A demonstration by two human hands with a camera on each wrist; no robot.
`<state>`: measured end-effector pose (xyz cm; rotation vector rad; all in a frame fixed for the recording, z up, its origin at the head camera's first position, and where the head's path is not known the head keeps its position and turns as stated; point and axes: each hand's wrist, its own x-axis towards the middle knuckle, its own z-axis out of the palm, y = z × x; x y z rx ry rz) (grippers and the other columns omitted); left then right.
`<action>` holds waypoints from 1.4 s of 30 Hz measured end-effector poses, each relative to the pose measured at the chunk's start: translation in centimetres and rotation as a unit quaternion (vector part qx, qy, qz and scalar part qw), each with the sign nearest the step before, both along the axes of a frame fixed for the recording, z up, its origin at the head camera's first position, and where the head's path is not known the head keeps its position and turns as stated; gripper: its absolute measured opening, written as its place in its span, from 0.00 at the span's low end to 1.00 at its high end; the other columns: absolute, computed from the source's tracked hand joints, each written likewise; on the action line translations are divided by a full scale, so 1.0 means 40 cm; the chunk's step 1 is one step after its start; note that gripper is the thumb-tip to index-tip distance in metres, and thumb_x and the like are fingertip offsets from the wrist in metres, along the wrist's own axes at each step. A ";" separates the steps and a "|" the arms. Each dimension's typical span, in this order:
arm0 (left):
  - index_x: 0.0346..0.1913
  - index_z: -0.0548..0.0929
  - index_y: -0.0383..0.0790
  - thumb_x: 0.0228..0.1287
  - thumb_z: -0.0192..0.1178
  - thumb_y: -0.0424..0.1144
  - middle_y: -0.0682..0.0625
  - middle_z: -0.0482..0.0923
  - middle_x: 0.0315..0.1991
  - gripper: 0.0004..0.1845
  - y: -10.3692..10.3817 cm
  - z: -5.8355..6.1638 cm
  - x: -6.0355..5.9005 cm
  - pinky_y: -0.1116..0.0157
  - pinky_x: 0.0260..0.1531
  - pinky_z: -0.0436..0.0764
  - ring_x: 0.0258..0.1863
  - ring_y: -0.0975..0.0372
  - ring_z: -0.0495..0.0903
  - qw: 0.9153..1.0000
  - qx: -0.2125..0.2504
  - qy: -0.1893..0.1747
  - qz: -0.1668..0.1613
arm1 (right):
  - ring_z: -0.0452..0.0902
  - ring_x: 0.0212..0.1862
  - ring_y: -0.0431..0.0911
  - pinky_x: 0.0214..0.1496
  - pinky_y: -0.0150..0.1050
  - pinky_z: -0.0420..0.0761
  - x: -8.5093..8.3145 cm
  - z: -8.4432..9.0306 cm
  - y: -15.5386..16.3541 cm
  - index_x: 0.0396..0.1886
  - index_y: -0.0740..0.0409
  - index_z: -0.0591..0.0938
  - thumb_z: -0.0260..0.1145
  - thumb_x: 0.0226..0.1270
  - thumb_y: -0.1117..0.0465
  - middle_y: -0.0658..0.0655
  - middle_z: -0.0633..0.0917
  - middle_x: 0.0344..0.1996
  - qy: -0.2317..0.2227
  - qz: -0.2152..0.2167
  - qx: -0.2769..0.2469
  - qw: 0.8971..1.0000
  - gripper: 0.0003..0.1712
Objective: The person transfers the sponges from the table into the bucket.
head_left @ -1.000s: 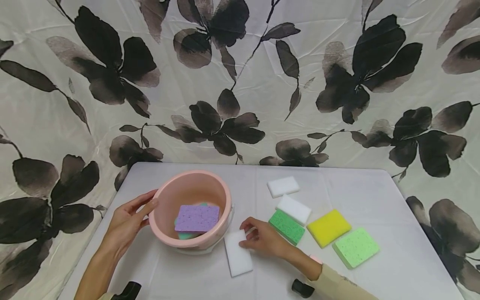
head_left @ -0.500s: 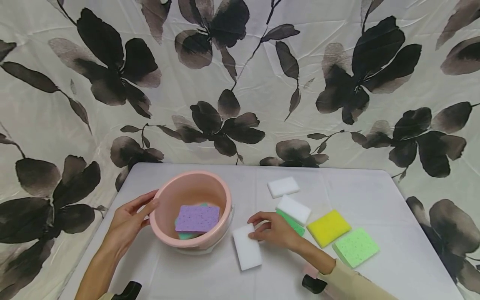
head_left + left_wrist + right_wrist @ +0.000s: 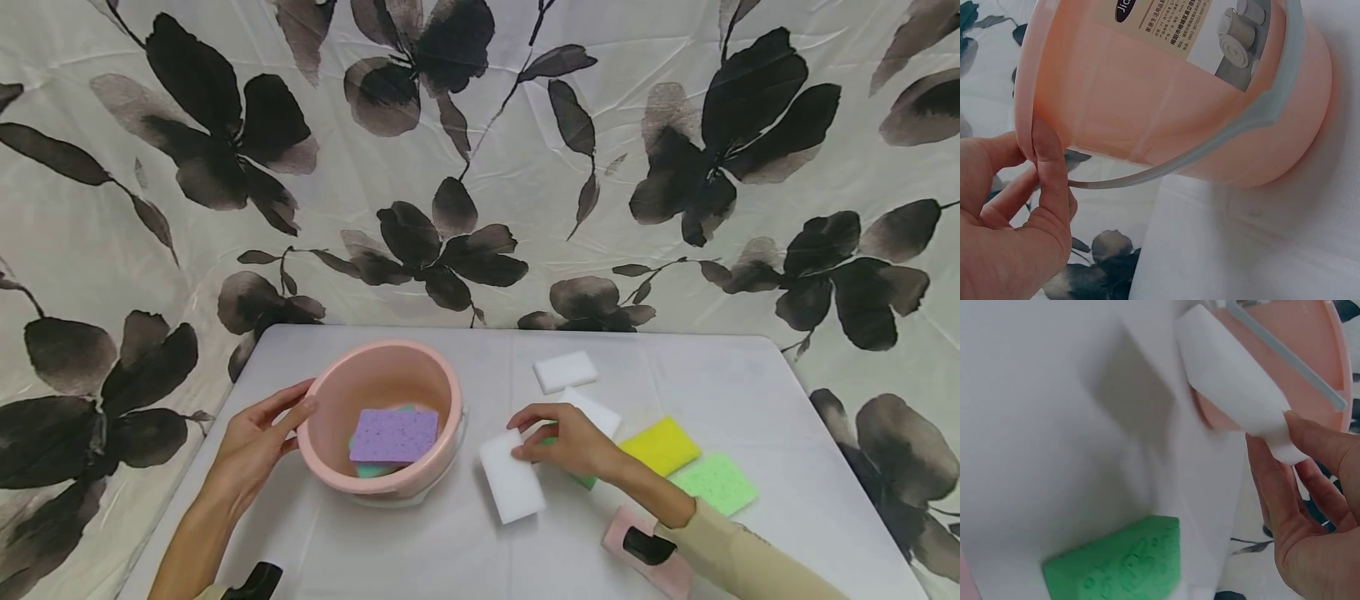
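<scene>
My left hand (image 3: 258,437) pinches the rim of a pink bucket (image 3: 322,454) at its left side; thumb and fingers grip the rim in the left wrist view. Inside the bucket a purple sponge (image 3: 395,436) lies over a teal one (image 3: 371,471). My right hand (image 3: 566,437) pinches a white sponge (image 3: 513,479) by its upper end, to the right of the bucket. The white sponge hangs tilted above the table, its shadow apart from it in the right wrist view. Below it in that view lies a dark green sponge (image 3: 1122,562), mostly hidden by my hand in the head view.
Two more white sponges, one at the back (image 3: 566,372) and one nearer (image 3: 594,410), lie on the white table (image 3: 420,554). A yellow sponge (image 3: 663,446) and a light green sponge (image 3: 720,483) lie right of my forearm. A pink piece (image 3: 630,533) sits under my right wrist.
My right hand has moved right and slightly back with the white sponge, which has lifted off the table. More of the pink piece shows. The left hand and bucket stay put.
</scene>
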<state>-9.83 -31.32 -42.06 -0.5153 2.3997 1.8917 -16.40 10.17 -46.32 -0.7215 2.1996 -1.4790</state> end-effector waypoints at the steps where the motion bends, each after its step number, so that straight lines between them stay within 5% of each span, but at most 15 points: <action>1: 0.77 0.67 0.39 0.68 0.66 0.57 0.58 0.71 0.65 0.42 -0.001 0.000 0.000 0.74 0.43 0.83 0.49 0.77 0.77 1.000 0.000 -0.003 0.001 | 0.87 0.38 0.46 0.44 0.34 0.84 -0.003 0.006 0.002 0.50 0.58 0.86 0.78 0.62 0.63 0.57 0.85 0.47 0.003 0.002 0.000 1.000 0.17; 19: 0.76 0.69 0.38 0.69 0.66 0.55 0.66 0.75 0.57 0.40 0.002 0.001 0.000 0.73 0.42 0.84 0.48 0.75 0.79 1.000 0.006 0.016 -0.001 | 0.87 0.41 0.46 0.52 0.46 0.85 -0.040 0.122 0.021 0.51 0.58 0.86 0.78 0.61 0.65 0.58 0.85 0.49 0.026 0.010 0.009 1.000 0.18; 30: 0.77 0.68 0.40 0.68 0.66 0.57 0.59 0.72 0.65 0.41 -0.001 -0.001 -0.001 0.73 0.43 0.84 0.49 0.75 0.79 1.000 -0.004 -0.001 0.002 | 0.87 0.41 0.47 0.46 0.39 0.86 -0.068 0.202 -0.002 0.53 0.59 0.86 0.78 0.61 0.66 0.58 0.85 0.50 0.048 0.035 -0.010 0.998 0.20; 42: 0.77 0.69 0.39 0.69 0.66 0.56 0.63 0.74 0.60 0.40 0.000 0.001 0.001 0.73 0.42 0.84 0.48 0.75 0.80 1.000 0.000 0.007 0.004 | 0.87 0.44 0.48 0.48 0.43 0.86 -0.100 0.275 -0.049 0.51 0.61 0.86 0.79 0.59 0.69 0.57 0.85 0.52 0.078 0.027 -0.032 0.996 0.20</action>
